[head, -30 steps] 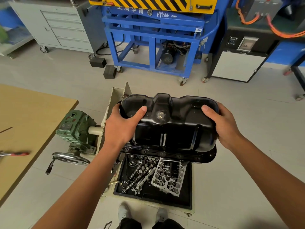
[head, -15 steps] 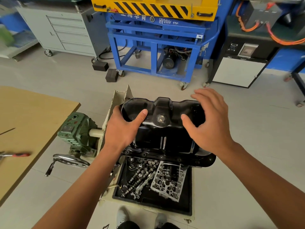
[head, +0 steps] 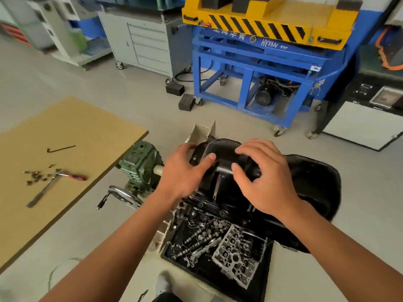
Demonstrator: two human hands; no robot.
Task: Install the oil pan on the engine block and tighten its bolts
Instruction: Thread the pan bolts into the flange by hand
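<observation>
Since the oil pan looks like stiff, heavy metal with a shiny, slippery top, its two ends are best to hold. It sits in the middle. The left hand wraps its 9 o'clock end; the right hand curls over the top, grip unclear.

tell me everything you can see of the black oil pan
The oil pan is glossy black, stamped metal by its look, with a deep rounded sump facing up and a flange with bolt holes along its near edge. It sits above the parts tray. The left hand grips its left end; the right hand spreads over its top.
</observation>
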